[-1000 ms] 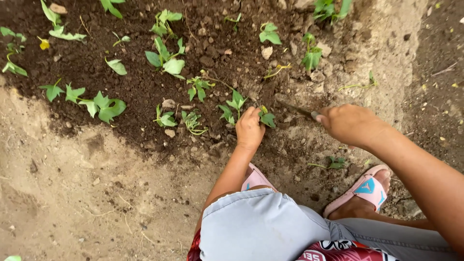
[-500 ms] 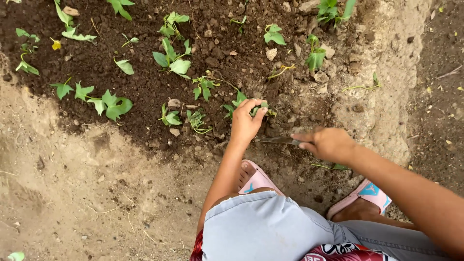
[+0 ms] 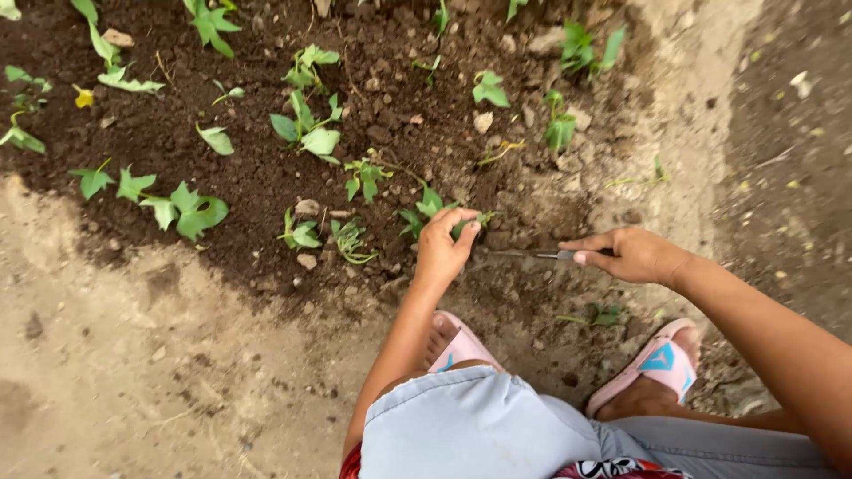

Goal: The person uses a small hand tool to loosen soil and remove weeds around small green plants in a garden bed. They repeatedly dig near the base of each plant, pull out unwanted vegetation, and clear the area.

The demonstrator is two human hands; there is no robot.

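Dark, crumbly soil [image 3: 266,168] fills the bed, edged by pale, packed sandy ground [image 3: 133,372]. I count many leafy green cuttings [image 3: 306,133] already standing in it, so I judge the planting well advanced, with bare soil left at the near right corner. My left hand [image 3: 444,248] pinches a small green cutting [image 3: 468,223] at the bed's near edge, fingers closed on it. My right hand [image 3: 632,255] is clamped on a thin, dark metal tool [image 3: 532,254], its tip just beside the cutting.

A small green-leaved seedling [image 3: 468,223] stands in dark soil, thin metal blade [image 3: 532,255] just beside it.
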